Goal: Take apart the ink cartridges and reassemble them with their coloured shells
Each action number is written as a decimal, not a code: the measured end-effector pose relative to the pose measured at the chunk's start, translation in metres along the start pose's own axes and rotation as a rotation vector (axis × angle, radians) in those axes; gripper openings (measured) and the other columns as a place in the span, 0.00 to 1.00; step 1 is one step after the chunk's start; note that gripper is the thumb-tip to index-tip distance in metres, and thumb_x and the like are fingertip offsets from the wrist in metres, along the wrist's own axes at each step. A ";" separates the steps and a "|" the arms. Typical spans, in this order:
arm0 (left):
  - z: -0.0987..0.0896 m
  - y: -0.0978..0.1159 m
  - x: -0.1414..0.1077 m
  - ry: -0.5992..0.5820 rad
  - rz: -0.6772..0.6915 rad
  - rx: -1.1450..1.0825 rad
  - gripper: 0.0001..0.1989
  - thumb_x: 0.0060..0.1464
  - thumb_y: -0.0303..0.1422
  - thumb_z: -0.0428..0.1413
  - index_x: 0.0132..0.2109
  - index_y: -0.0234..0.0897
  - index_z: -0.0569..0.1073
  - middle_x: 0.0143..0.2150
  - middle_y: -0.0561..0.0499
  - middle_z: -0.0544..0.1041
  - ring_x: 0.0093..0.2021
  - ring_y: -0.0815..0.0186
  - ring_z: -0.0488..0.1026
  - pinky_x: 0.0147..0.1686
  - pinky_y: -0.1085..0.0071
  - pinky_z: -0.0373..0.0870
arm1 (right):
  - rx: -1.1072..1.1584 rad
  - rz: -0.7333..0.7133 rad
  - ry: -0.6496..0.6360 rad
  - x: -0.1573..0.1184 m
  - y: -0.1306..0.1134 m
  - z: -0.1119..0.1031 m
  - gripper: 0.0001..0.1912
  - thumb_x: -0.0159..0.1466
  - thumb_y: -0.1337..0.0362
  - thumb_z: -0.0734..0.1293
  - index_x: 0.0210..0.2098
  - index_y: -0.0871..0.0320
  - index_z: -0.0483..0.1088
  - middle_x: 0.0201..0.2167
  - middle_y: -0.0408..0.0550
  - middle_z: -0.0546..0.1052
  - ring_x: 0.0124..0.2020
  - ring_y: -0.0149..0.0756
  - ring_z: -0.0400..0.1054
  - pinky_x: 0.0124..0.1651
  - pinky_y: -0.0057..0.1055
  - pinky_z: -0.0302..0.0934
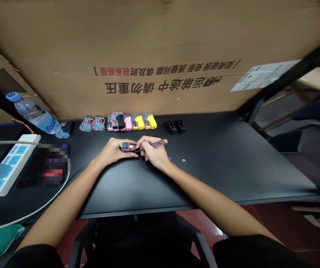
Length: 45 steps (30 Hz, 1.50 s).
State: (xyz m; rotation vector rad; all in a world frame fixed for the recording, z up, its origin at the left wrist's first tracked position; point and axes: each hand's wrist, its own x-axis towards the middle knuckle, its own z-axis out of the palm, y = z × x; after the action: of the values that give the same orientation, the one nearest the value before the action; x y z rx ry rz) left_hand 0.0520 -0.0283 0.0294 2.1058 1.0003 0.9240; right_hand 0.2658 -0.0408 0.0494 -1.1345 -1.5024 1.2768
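Over the middle of the black table, my left hand [113, 150] is closed round a small clear device [125, 146] with a dark square end and a red part. My right hand [154, 152] grips a slim purplish tool [157, 143] with a gold-coloured end pointing up to the right. The tool's other end meets the device between my two hands; the exact contact is hidden by my fingers. A small white bit [184, 160] and a blue bit [169, 159] lie right of my right hand.
Clear, pink and yellow devices [139, 122] line the table's back edge, with black parts [174, 126] to their right. A water bottle [37, 113], a power strip [12, 162] and a white cable [48, 201] are at left. A cardboard sheet [154, 44] stands behind.
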 end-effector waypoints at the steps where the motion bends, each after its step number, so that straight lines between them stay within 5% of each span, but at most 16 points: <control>1: 0.001 -0.001 0.000 0.004 -0.002 0.005 0.25 0.55 0.48 0.74 0.52 0.33 0.87 0.43 0.46 0.89 0.38 0.60 0.85 0.43 0.72 0.80 | 0.015 0.009 0.024 -0.001 0.000 0.003 0.12 0.60 0.59 0.62 0.28 0.56 0.75 0.16 0.39 0.69 0.13 0.28 0.59 0.17 0.25 0.52; 7: 0.004 -0.007 -0.001 0.061 0.010 0.035 0.25 0.54 0.47 0.74 0.52 0.34 0.87 0.44 0.45 0.89 0.36 0.61 0.85 0.43 0.72 0.81 | 0.030 0.026 0.099 -0.003 -0.003 0.007 0.15 0.66 0.57 0.62 0.38 0.56 0.79 0.15 0.37 0.67 0.14 0.30 0.58 0.21 0.27 0.54; 17: 0.011 -0.006 -0.002 0.096 0.057 0.140 0.21 0.58 0.46 0.73 0.52 0.37 0.86 0.47 0.46 0.89 0.42 0.60 0.87 0.47 0.70 0.82 | -0.003 0.018 0.141 0.001 -0.006 0.004 0.14 0.63 0.60 0.62 0.27 0.56 0.76 0.13 0.39 0.65 0.15 0.31 0.57 0.23 0.29 0.53; 29: 0.015 -0.008 -0.005 0.156 0.175 0.321 0.20 0.63 0.44 0.69 0.57 0.38 0.84 0.53 0.43 0.88 0.48 0.55 0.88 0.51 0.65 0.84 | 0.094 -0.008 0.225 0.002 0.007 0.006 0.13 0.62 0.58 0.63 0.28 0.56 0.77 0.15 0.39 0.65 0.16 0.31 0.56 0.23 0.31 0.52; 35: 0.010 -0.009 -0.004 0.170 0.155 0.290 0.22 0.61 0.45 0.71 0.56 0.38 0.84 0.50 0.44 0.89 0.45 0.56 0.88 0.51 0.64 0.85 | 0.045 -0.040 0.068 0.004 0.003 -0.008 0.14 0.62 0.58 0.63 0.31 0.55 0.79 0.14 0.38 0.65 0.16 0.32 0.57 0.25 0.31 0.53; 45: 0.002 -0.015 -0.003 0.147 0.094 0.203 0.24 0.57 0.46 0.73 0.55 0.39 0.85 0.49 0.46 0.89 0.44 0.56 0.88 0.51 0.64 0.85 | -0.156 -0.176 0.138 0.018 0.009 -0.037 0.09 0.63 0.60 0.67 0.39 0.55 0.77 0.22 0.38 0.69 0.24 0.33 0.63 0.32 0.32 0.58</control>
State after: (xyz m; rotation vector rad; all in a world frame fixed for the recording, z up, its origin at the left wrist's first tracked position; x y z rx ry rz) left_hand 0.0464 -0.0230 0.0156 2.2960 1.1187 1.0764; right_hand 0.2982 -0.0140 0.0460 -1.1375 -1.5809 0.9579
